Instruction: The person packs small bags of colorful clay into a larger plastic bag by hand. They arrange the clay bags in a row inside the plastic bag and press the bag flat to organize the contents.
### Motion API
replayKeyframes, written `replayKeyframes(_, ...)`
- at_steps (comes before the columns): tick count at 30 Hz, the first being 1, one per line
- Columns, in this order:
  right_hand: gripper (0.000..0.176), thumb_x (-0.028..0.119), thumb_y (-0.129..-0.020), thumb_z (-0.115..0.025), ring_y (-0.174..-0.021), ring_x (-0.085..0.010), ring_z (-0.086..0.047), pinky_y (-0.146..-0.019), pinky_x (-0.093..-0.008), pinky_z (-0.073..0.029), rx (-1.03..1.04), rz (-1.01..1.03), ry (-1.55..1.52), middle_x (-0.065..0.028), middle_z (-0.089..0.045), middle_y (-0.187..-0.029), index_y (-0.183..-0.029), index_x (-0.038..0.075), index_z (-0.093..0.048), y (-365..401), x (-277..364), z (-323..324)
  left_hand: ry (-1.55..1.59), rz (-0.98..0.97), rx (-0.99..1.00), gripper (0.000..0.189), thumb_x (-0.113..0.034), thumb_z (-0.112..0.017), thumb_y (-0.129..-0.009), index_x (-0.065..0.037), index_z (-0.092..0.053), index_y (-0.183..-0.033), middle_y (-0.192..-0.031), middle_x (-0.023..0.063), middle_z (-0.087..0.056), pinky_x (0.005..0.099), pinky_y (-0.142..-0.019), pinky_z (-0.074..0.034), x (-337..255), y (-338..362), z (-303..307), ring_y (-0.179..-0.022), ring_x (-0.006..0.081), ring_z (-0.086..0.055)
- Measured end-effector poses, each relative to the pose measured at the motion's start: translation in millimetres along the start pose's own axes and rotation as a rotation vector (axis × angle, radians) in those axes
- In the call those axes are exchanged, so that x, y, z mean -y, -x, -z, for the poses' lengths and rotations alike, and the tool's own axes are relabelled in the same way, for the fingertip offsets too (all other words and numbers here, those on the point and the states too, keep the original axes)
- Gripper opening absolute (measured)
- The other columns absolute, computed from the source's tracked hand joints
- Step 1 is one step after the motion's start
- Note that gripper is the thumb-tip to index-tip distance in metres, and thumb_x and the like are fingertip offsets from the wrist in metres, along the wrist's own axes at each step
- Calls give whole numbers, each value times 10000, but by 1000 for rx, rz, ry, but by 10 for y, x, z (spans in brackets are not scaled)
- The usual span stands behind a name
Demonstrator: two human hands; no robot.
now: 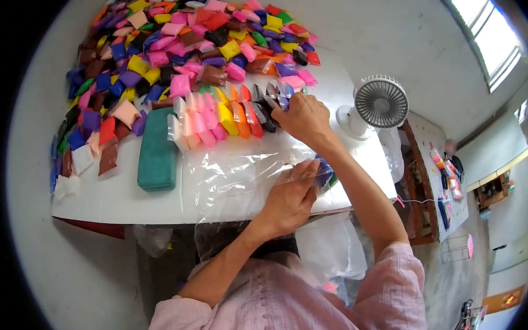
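My right hand (303, 117) reaches to the end of a lined-up row of small coloured packets (222, 118) and pinches a purple packet (285, 102) there. My left hand (289, 201) presses down on a sheet of clear plastic bags (235, 170) near the table's front edge, fingers curled over the plastic. The row runs from white and pink through yellow, orange and red to dark ones. Behind it a big heap of loose coloured packets (181, 46) covers the far part of the white table (123, 201).
A teal rectangular block (158, 152) lies left of the row. A small white desk fan (379, 105) stands at the table's right end. Another table with coloured items (449, 183) is further right, with a person beyond it. Plastic bags (331, 249) hang under the table edge.
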State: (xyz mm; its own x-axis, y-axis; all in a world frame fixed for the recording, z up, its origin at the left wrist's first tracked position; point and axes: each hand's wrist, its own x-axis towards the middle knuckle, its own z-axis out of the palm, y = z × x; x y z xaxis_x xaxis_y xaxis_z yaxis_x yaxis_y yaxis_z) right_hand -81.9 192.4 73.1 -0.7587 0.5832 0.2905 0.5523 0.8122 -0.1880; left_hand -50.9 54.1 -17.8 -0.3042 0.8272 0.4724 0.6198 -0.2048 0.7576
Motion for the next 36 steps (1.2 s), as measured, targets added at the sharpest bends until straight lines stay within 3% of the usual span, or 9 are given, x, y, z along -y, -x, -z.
replayKeyframes(8, 372, 331, -723, -634, -805, -383, -664, -745, -447, -513, -37, 24, 52, -230, -678, -802, -744, -38, -677, -18, 4, -70, -53, -11, 18, 478, -147, -464, -925, 70, -452, -1351, -1351, 246, -505, 432, -1087, -337, -29, 5, 40, -1287, 371, -448)
replayKeyframes(20, 344, 328, -721, -632, -808, -378, -666, -757, -453, -505, 86, 6, 41, -225, -679, -797, -764, -6, -699, 72, -38, 74, -62, -59, -18, 466, -120, -465, -911, 74, -463, -1335, -1321, 266, -522, 442, -1065, -347, -3, -4, 19, -1258, 383, -473)
replayKeyframes(23, 354, 356, -731, -632, -798, -372, -667, -758, -459, -504, -35, 55, 67, -214, -678, -781, -770, 12, -704, 67, -96, -4, -37, -62, -2, 465, -116, -461, -912, 81, -463, -1332, -1324, 265, -520, 441, -1072, -337, 13, -5, 22, -1273, 380, -459)
replayKeyframes(26, 370, 372, -735, -629, -798, -365, -666, -762, -455, -505, -114, -53, 8, -201, -681, -784, -781, 12, -702, 183, -58, 267, -24, -56, -14, 457, -116, -456, -915, 80, -468, -1328, -1334, 266, -511, 439, -1071, -336, -7, -4, 43, -1288, 378, -444)
replayKeyframes(28, 407, 407, -731, -641, -716, -362, -658, -675, -425, -504, -154, -114, -70, -188, -659, -710, -763, 5, -695, 420, -29, 629, -57, -38, -23, 458, -96, -447, -896, 77, -482, -1319, -1324, 270, -514, 438, -1069, -333, 4, 20, 20, -1257, 379, -461)
replayKeyframes(29, 379, 347, -751, -635, -617, -355, -638, -603, -426, -484, -378, -8, -144, -202, -620, -639, -719, -29, -662, 579, -118, 648, -43, -10, -7, 462, -91, -445, -890, 77, -483, -1318, -1320, 272, -516, 437, -1070, -331, -21, 4, 40, -1247, 380, -464)
replayKeyframes(30, 374, 348, -752, -654, -598, -356, -623, -599, -417, -478, -374, -47, -282, -190, -618, -632, -737, -25, -665, 757, -156, 756, -29, 18, 6, 466, -86, -444, -883, 77, -484, -1317, -1316, 273, -518, 436, -1071, -329, -42, -13, 55, -1237, 381, -467)
replayKeyframes(33, 252, 193, -784, -723, -557, -115, -551, -545, -275, -448, -427, -72, -482, -105, -617, -630, -852, -44, -667, 1427, -170, 949, -25, 6, 60, 481, -67, -407, -870, 82, -481, -1321, -1319, 259, -521, 431, -1077, -325, -2, -43, 84, -1197, 389, -464)
replayKeyframes(36, 233, 144, -799, -715, -602, -54, -527, -544, -217, -424, -337, -285, -722, -14, -618, -665, -922, -52, -683, 1900, -141, 779, 2, -10, 27, 480, -70, -417, -864, 48, -502, -1322, -1332, 231, -530, 415, -1091, -310, 61, -26, 23, -1216, 376, -457)
